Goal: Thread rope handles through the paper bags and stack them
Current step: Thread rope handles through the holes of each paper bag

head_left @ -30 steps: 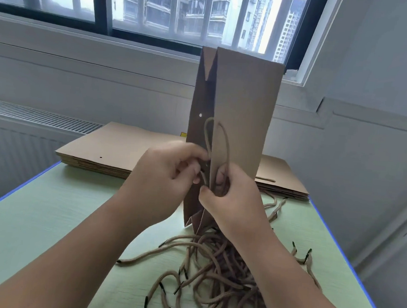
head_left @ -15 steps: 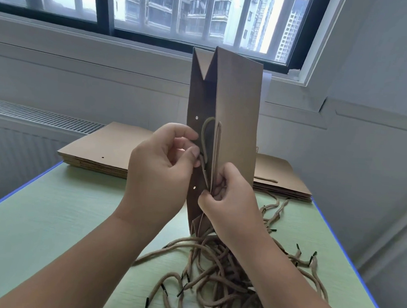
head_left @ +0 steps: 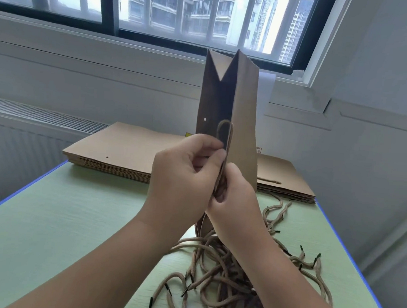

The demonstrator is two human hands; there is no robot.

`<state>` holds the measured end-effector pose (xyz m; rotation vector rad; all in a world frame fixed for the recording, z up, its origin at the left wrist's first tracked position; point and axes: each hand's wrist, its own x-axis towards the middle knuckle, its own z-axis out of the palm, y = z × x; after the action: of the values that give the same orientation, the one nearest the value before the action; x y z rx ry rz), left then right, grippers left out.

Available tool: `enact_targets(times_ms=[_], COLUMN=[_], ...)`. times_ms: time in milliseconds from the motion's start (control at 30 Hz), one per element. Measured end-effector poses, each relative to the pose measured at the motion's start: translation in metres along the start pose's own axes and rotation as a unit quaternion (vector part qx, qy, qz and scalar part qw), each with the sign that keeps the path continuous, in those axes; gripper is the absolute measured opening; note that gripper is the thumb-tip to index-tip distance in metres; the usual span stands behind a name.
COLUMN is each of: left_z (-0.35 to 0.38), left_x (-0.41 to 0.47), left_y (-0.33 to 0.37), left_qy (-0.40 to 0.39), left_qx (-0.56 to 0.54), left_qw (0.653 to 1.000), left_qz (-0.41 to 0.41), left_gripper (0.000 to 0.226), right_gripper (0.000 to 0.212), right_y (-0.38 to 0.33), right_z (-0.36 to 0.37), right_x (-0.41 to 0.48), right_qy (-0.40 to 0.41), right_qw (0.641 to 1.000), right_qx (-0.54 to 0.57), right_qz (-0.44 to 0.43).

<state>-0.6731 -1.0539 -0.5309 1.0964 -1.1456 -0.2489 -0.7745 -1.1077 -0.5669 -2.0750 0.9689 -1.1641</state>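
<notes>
1. Head view: the paper bag (head_left: 243, 123) stands upright at frame centre. It has turned more edge-on over the last second, and I see its gusset now.
2. The rope handle (head_left: 225, 127) loops inside. The left hand (head_left: 184, 176) pinches it and the right hand (head_left: 235, 198) curls round the bag's edge, both closer together. I judge threading is nearly done.
3. Count: one bag, one handle, left stack (head_left: 121, 149), right stack (head_left: 284, 178). The loose ropes (head_left: 226, 274) at lower right are too tangled to count.

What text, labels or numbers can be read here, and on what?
No text is readable.
Yellow tag at the flat bag stack: too small to read.
Red-and-white tag beside the held paper bag: too small to read.
Paper bag and rope handle: no print visible.
</notes>
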Motion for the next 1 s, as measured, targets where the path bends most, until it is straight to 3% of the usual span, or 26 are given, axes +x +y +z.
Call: enact_targets(times_ms=[67,233,500,700,800,867,1000], left_z=[0.001,0.000,-0.007,-0.019,-0.025,-0.027,-0.024], left_x=[-0.003,-0.001,0.001,0.006,0.006,0.006,0.002], left_y=[0.002,0.000,-0.002,0.002,0.005,0.008,0.016], left_qy=[-0.014,-0.013,0.021,0.019,0.025,0.033,-0.009], left_qx=[0.004,0.064,0.030,-0.010,-0.026,-0.045,-0.029], left_qw=[1.000,0.997,0.999,0.998,0.995,0.993,0.988], left_qz=[0.010,0.034,0.030,0.065,0.093,0.108,0.153], left_gripper=[0.012,0.029,0.034,0.039,0.042,0.038,0.043], right_gripper=[0.015,0.012,0.047,0.038,0.045,0.049,0.015], right_y=[0.002,0.001,0.007,0.019,0.026,0.026,0.017], right_z=[-0.001,-0.001,-0.011,-0.039,-0.062,-0.082,-0.113], right_x=[0.001,-0.001,0.002,0.016,0.028,0.035,0.034], right_qy=[-0.009,-0.011,0.002,0.085,0.163,0.173,0.175], right_qw=[1.000,1.000,0.999,0.994,0.970,0.952,0.925], right_qx=[-0.002,-0.002,0.046,0.058,0.143,0.228,0.333], right_qz=[-0.005,-0.027,-0.010,0.044,0.108,0.111,0.059])
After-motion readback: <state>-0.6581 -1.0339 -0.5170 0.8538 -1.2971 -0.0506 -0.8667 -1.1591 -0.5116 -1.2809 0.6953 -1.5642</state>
